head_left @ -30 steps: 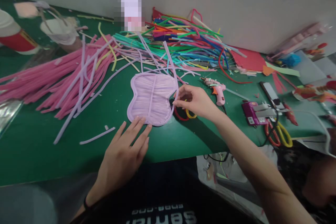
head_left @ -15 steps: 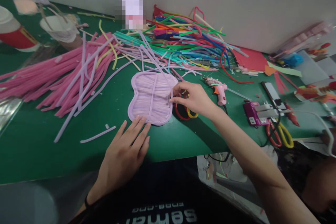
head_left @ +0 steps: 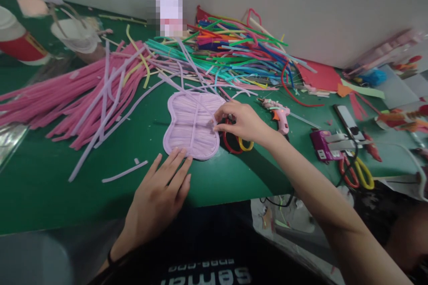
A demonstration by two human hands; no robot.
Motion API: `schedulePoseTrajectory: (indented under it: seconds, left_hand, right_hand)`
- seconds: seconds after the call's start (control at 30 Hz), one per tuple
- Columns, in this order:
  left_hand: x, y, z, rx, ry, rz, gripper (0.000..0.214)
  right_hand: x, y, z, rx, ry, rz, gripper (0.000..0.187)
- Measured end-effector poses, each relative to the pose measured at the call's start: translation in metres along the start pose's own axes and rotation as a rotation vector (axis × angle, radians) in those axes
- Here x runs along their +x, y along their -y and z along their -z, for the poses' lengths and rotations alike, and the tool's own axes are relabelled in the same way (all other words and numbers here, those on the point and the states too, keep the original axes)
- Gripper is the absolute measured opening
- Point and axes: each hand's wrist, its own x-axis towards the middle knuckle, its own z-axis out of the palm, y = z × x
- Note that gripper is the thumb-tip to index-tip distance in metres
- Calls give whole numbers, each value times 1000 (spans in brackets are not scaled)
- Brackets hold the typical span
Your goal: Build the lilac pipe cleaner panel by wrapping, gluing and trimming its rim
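A butterfly-like lilac panel (head_left: 183, 127) made of pipe cleaners lies flat on the green table, with a raised rim and strips crossing its middle. My left hand (head_left: 163, 187) rests with fingers stretched out, its fingertips on the panel's lower edge. Over the panel's right side, my right hand (head_left: 242, 122) pinches the end of a loose lilac pipe cleaner (head_left: 187, 93), which slants up and left across the panel's top. Partly hidden behind that hand are scissors (head_left: 245, 144) with red and yellow handles. A pink glue gun (head_left: 281, 118) lies to the right of them.
Pink pipe cleaners (head_left: 67, 93) lie bundled on the left, and a multicoloured heap (head_left: 240, 53) sits against the wall. Cups (head_left: 23, 44) stand back left. Another pair of scissors (head_left: 357, 173) and a purple box (head_left: 323, 144) lie right. Part of another person shows at the right edge.
My right hand has shifted slightly left over the panel. The far end of the pinched pipe cleaner has swung left and down. My left hand stays in place.
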Motion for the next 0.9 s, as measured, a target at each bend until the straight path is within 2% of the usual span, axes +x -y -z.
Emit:
schedulePoseTrajectory:
  seconds: [0.17, 0.43, 0.6, 0.77, 0.9]
  left_hand:
    - [1, 0, -1, 10, -27, -9, 42]
    - [1, 0, -1, 19, -21, -12, 42]
    - [1, 0, 0, 17, -27, -14, 42]
    - [0, 0, 0, 12, -24, -10, 43]
    - [0, 0, 0, 14, -21, -7, 43]
  right_hand:
    - [1, -4, -1, -9, 18, 3, 15]
    - [1, -4, -4, 76, 22, -31, 29]
    - [3, -1, -3, 138, 53, -35, 45]
    - [6, -2, -1, 152, 76, -52, 27]
    - [6, -2, 0, 135, 15, -41, 17]
